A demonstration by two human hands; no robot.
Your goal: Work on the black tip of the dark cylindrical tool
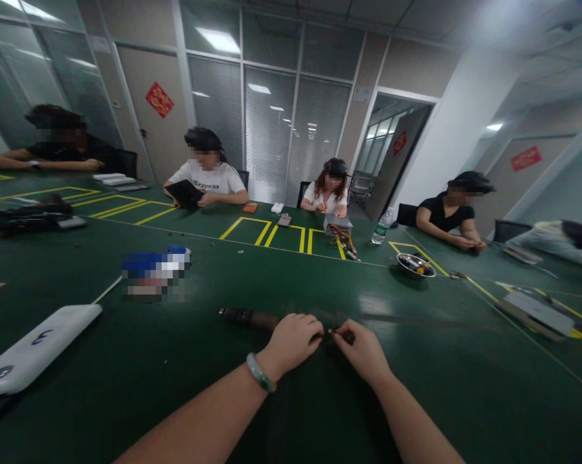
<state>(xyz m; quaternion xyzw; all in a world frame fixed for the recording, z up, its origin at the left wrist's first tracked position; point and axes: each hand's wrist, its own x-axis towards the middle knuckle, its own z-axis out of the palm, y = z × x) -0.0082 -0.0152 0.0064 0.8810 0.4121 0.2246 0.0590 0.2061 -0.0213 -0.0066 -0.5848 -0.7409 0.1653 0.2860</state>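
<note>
My left hand (294,338), with a jade-coloured bangle at its wrist, is curled closed over one end of a dark brown cylindrical tool (256,319). The tool lies low over the green table and points left, ending in a small metal tip. Just to the right, my right hand (363,351) pinches thumb and forefinger on a tiny brass-coloured part (330,330). That part sits in the narrow gap between my hands, close to the tool's covered end. Whether it joins the tool cannot be made out, as my left hand hides that end.
A white power bank (42,348) with a cable lies at left, near a blurred-out packet (155,270). Farther off are a metal bowl of parts (416,265), a water bottle (382,227) and a metal box with coloured wires (338,223). Several people sit around the table (198,399).
</note>
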